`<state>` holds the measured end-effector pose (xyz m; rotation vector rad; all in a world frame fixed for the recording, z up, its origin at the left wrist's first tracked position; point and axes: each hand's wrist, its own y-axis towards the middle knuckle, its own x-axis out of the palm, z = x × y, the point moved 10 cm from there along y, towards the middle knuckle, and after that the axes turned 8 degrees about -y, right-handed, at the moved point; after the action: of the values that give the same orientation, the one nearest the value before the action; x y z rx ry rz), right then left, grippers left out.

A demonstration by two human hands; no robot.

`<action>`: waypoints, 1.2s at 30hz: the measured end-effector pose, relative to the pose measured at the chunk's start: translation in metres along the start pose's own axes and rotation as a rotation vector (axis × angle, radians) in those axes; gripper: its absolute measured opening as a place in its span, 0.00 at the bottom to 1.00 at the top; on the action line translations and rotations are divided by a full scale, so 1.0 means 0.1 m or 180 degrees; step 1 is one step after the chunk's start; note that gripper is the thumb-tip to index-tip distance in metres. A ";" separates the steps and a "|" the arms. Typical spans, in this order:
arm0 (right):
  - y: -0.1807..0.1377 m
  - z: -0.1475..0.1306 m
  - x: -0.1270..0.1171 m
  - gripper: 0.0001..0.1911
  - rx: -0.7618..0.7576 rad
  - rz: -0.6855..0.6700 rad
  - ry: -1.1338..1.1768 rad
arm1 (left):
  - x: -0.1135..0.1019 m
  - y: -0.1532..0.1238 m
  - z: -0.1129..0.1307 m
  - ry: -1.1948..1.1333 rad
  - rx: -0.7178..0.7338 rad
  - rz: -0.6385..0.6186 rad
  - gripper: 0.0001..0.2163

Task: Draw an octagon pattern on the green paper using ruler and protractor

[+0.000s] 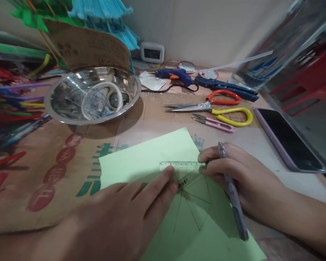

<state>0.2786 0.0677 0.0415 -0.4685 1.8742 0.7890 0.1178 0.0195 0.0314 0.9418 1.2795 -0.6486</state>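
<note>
A light green sheet of paper point(141, 163) lies on the cardboard, with thin dark lines crossing at one point and joined partly at their ends. On it rests a clear plastic ruler point(180, 164) with printed marks; its full outline is hard to make out. My left hand point(119, 214) lies over the paper, its index finger and thumb stretched out and pressing on the ruler. In my right hand point(233, 166) a grey pen point(235, 203) is tucked between the fingers, its lower end slanting down toward me. The right thumb and index fingertip touch the ruler's right end.
Beyond the paper are a steel bowl point(92, 122), large scissors point(203, 106), pink thread snips point(220, 124), a blue glue gun point(174, 75) and a small clock point(152, 52). A phone point(288, 139) lies right. Colourful craft pieces point(5, 94) crowd the left.
</note>
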 end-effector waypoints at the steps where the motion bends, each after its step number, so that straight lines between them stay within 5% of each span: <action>1: 0.00 0.00 0.00 0.15 -0.0016 -0.0002 0.0003 | 0.01 0.00 -0.01 -0.0009 0.0008 -0.0030 0.30; 22: 0.02 -0.02 -0.02 0.15 -0.0024 -0.0004 -0.0007 | 0.07 -0.11 -0.06 -0.0127 -0.0112 -0.0004 0.41; 36: 0.03 0.02 -0.05 0.06 0.0039 0.0069 0.0067 | 0.12 -0.12 -0.06 -0.0153 -0.0271 -0.0113 0.36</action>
<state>0.2803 0.0713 0.0467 -0.4510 1.9055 0.7892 0.1068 0.0201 0.0167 0.8308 1.2736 -0.6360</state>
